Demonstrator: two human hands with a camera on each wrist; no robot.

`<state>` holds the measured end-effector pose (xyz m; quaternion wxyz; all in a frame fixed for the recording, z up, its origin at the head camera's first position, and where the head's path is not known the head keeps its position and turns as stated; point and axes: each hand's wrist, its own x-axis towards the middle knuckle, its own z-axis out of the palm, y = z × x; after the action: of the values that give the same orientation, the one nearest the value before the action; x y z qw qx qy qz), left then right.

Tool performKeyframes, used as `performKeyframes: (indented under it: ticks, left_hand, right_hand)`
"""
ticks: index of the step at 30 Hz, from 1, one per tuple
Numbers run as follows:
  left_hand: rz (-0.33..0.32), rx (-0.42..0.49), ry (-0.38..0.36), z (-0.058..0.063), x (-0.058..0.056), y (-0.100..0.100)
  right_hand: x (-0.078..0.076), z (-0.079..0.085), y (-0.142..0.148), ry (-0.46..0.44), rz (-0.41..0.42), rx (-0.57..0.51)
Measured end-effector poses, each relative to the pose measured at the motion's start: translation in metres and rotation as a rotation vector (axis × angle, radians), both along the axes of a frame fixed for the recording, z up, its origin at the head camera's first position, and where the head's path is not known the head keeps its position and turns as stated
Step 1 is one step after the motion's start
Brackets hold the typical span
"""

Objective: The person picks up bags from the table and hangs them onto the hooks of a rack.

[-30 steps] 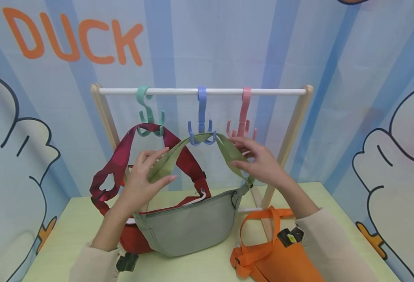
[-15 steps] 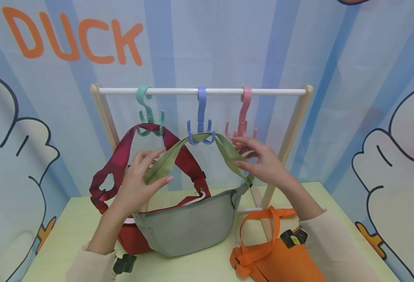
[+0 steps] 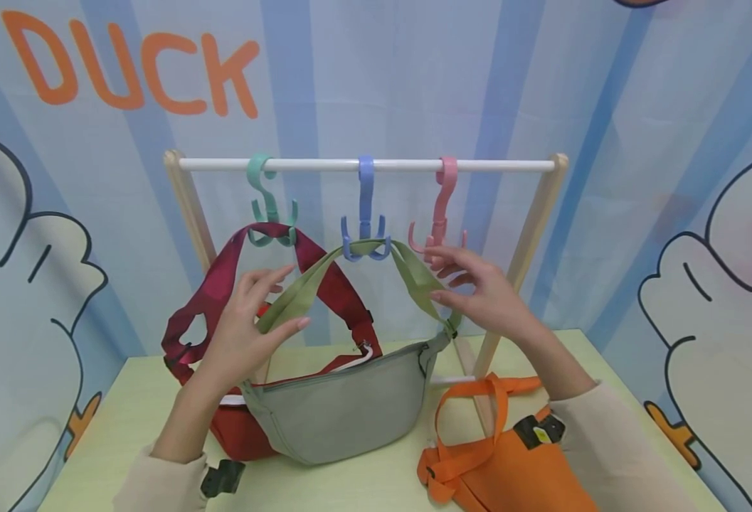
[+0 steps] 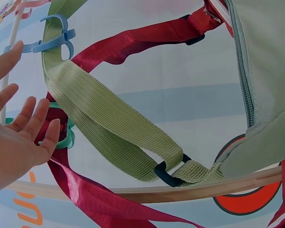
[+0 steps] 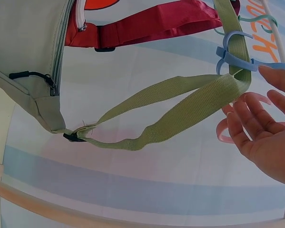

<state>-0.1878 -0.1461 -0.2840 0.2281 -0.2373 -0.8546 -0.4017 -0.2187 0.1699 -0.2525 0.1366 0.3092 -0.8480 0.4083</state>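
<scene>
A grey-green waist bag [image 3: 350,409] hangs by its light green strap [image 3: 299,295], which is looped over the prongs of the blue hook [image 3: 366,203]. To the left of that strap is my left hand [image 3: 237,338], its fingers spread; the left wrist view shows a gap between palm and webbing [image 4: 104,109]. My right hand [image 3: 484,295] hovers at the strap's right side with loosely bent fingers. In the right wrist view the right fingers [image 5: 256,116] lie close beside the strap, and nothing is gripped.
A red waist bag [image 3: 237,430] hangs behind, its strap [image 3: 222,284] on the green hook [image 3: 267,188]. The pink hook [image 3: 442,199] is right on the white rail [image 3: 318,164]. An orange bag [image 3: 516,469] lies on the yellow table [image 3: 87,441], below my right forearm.
Both hands have drawn slightly outward from the strap, the left one to the left and the right one to the right. The grey-green bag stays hanging on the blue hook.
</scene>
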Motion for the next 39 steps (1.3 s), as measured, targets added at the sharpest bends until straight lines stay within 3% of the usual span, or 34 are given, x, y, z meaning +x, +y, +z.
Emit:
performKeyframes:
  ticks: [11,18,28,39]
  left_hand:
    - [-0.011,0.006,0.026,0.003,0.002,0.003]
    - [-0.05,0.029,0.008,0.003,0.004,0.008]
    - [-0.054,0.008,-0.011,-0.002,0.005,0.013]
    - [-0.102,0.026,-0.042,-0.01,0.004,0.02]
  right_hand:
    - [0.002,0.002,0.006,0.002,0.005,0.01]
    - [0.002,0.0,0.009,0.002,0.008,0.011]
    - [0.004,-0.004,0.014,-0.007,0.018,0.023]
    - [0.004,-0.01,0.021,0.005,0.039,0.026]
